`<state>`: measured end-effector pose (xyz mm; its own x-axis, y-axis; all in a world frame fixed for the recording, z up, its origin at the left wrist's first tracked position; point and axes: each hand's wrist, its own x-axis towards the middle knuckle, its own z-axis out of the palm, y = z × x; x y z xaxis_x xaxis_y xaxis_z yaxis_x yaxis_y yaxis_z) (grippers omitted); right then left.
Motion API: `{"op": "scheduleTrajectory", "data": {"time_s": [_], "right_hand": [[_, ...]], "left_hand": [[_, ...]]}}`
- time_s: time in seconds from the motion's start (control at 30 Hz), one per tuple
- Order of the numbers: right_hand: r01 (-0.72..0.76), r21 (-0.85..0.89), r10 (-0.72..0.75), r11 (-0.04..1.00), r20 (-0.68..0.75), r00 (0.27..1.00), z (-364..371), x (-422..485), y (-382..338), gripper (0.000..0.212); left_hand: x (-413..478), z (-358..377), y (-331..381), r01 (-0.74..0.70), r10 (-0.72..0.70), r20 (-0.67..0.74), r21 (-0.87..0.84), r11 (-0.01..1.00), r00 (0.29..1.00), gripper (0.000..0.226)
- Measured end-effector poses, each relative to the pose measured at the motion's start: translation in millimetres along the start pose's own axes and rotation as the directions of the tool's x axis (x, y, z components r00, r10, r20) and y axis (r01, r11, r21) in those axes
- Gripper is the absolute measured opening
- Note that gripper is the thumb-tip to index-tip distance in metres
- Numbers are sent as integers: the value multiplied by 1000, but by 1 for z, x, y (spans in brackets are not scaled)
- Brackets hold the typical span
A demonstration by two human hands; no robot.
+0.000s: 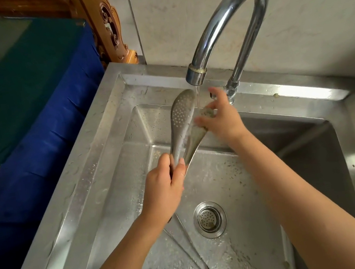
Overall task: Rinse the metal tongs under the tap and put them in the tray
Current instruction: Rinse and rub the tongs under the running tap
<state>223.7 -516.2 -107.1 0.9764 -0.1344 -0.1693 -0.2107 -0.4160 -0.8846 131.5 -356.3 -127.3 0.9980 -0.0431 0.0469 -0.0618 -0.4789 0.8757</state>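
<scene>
The metal tongs [180, 120] have two perforated spoon-shaped blades and point up toward the tap [225, 22]. My left hand [165, 190] grips their handle end over the sink. A thin stream of water [197, 95] falls from the spout onto the right blade. My right hand [221, 117] holds that right blade, fingers pinched on its wet tip. No tray is in view.
The steel sink [108, 130] has a drain strainer [210, 219] at its middle. Thin metal utensils [186, 243] lie on the basin floor under my left arm. A blue cloth-covered surface [33, 112] stands left of the sink; a carved wooden piece [113, 32] rises behind.
</scene>
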Motion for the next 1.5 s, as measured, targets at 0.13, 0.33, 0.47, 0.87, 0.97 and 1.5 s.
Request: {"op": "scheduleTrajectory", "data": {"time_s": [0.13,0.33,0.47,0.87,0.97,1.5], "right_hand": [[-8,-136,8,991,5,1000,8,-8,2,50],[-14,-71,20,997,83,996,9,-17,3,68],[20,-75,-31,997,-143,989,7,-10,-8,21],[-96,173,100,980,-19,995,17,-8,-17,10],[-83,237,73,968,53,996,11,-7,-19,17],[-30,387,-88,922,283,955,2,-10,-6,12]], "left_hand": [[-3,2,-1,2,-3,-20,-9,1000,1000,37],[-3,0,-5,10,-13,-49,-62,998,999,36],[-3,-3,-4,-12,6,-53,-123,992,999,41],[14,-10,4,198,-175,97,-327,924,980,34],[14,-13,5,375,-298,229,-520,767,927,24],[8,-10,-5,650,-349,607,-389,652,714,33]]}}
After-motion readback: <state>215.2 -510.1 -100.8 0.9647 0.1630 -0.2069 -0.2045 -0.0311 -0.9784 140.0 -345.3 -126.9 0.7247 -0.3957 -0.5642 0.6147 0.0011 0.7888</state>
